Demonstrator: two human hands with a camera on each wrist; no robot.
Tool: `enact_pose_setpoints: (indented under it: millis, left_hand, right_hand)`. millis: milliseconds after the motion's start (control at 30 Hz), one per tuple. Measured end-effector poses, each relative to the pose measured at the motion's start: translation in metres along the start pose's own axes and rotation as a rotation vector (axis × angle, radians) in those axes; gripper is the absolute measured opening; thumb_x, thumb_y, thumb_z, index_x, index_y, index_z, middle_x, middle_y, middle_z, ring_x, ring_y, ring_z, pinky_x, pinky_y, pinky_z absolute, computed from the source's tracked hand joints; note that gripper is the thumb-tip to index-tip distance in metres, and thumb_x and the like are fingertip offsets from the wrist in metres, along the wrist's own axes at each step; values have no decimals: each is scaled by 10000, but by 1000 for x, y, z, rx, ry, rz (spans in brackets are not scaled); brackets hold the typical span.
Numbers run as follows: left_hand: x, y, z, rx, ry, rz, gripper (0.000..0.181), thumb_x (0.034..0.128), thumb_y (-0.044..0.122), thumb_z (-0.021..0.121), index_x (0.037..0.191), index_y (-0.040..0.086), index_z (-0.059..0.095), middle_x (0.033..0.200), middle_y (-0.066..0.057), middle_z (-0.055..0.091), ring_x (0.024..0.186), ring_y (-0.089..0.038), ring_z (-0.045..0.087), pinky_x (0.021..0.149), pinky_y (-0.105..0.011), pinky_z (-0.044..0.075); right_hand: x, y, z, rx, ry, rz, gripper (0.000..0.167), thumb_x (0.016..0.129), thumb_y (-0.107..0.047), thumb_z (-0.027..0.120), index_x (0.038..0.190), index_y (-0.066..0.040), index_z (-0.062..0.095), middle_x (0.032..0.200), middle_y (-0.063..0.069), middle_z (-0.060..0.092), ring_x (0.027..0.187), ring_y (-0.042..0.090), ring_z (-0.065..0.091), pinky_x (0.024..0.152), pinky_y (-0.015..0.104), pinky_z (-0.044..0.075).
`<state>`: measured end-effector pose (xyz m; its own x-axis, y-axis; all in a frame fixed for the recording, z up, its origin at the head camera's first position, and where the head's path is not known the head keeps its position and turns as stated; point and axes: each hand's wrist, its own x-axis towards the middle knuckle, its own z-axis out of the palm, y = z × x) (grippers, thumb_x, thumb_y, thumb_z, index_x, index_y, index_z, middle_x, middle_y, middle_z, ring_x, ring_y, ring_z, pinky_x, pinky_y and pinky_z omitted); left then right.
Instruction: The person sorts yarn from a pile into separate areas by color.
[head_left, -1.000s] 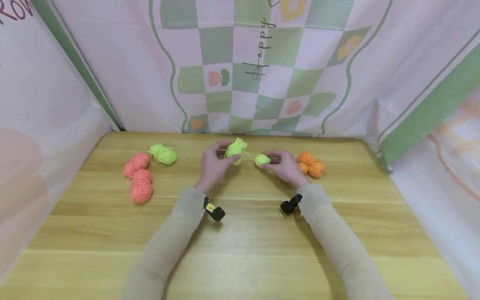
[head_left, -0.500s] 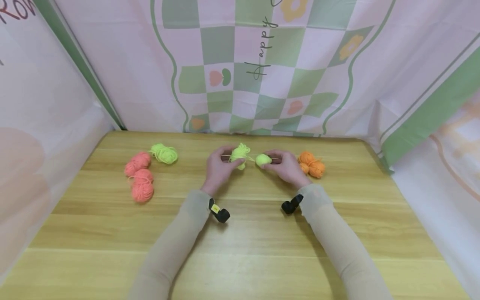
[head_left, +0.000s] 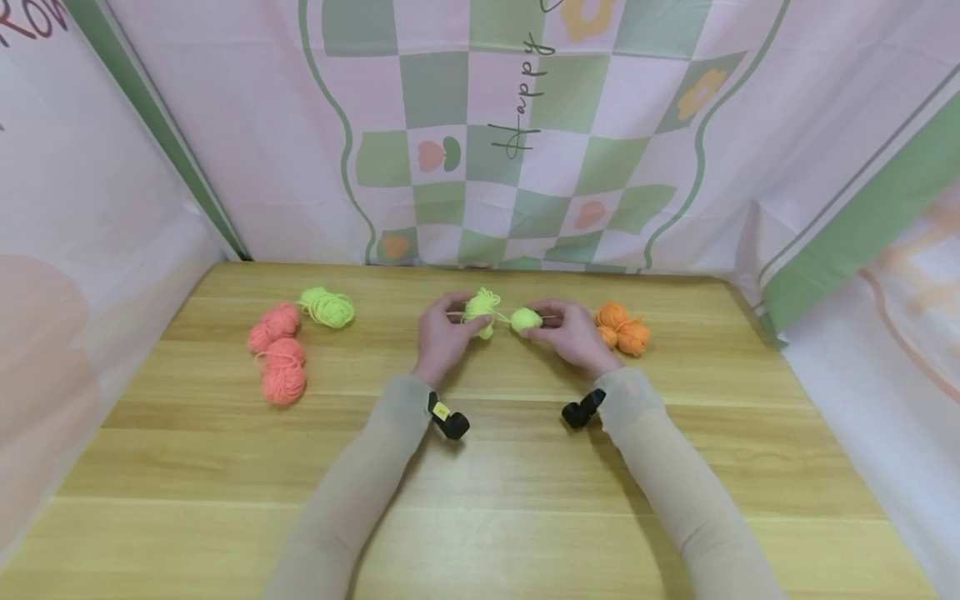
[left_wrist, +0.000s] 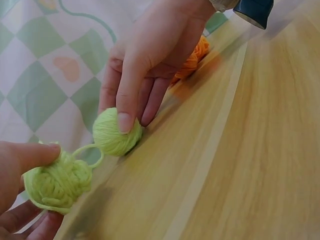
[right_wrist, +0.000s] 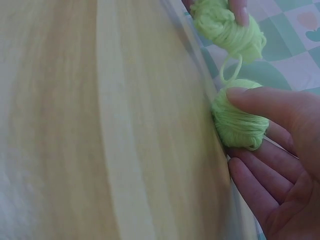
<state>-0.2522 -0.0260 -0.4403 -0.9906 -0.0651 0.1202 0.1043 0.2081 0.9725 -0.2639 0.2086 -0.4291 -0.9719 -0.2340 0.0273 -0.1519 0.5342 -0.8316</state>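
Note:
Near the table's far edge, my left hand [head_left: 442,337] grips a loosely wound yellow-green yarn bundle [head_left: 481,310] between thumb and fingers. Just to its right my right hand [head_left: 573,335] pinches a smaller, smoother yellow-green ball [head_left: 526,320]. A short strand links the two; in the left wrist view it loops between the bundle [left_wrist: 57,182] and the ball [left_wrist: 114,135]. The right wrist view has my right thumb on top of the ball [right_wrist: 240,122], fingers beneath it.
On the wooden table [head_left: 495,500], two coral yarn balls [head_left: 274,327] [head_left: 283,383] and a yellow-green skein [head_left: 328,308] lie at the left. Several small orange balls [head_left: 632,337] sit together beside my right hand. A patterned cloth [head_left: 435,92] hangs behind the table.
My left hand has moved to the right with its bundle, closer to the ball in my right hand. The right hand has stayed almost in place.

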Motion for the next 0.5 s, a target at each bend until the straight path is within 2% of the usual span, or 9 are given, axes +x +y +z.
enact_pose_setpoints:
  millis: [333,500]
  left_hand:
    - [2,2,5,55,48,-59,545,841,231,859,1311,50,650,1176,-108,669,999,-245,653,838,-346,564]
    - [3,2,10,50,13,-59,501,865,201,837,1299,33,651,1182,-142,679,1027,-260,671,879,-333,562]
  right_hand:
    - [-1,2,1,0,-2,9,468,889,-244,827,1306,-104,669,1277,82,657,1122,257,653,951,392,544]
    - [-1,1,0,-8,-3,14,464,892,-244,823,1309,-110,668,1286,85,652,1128,266,649,958,404,539]
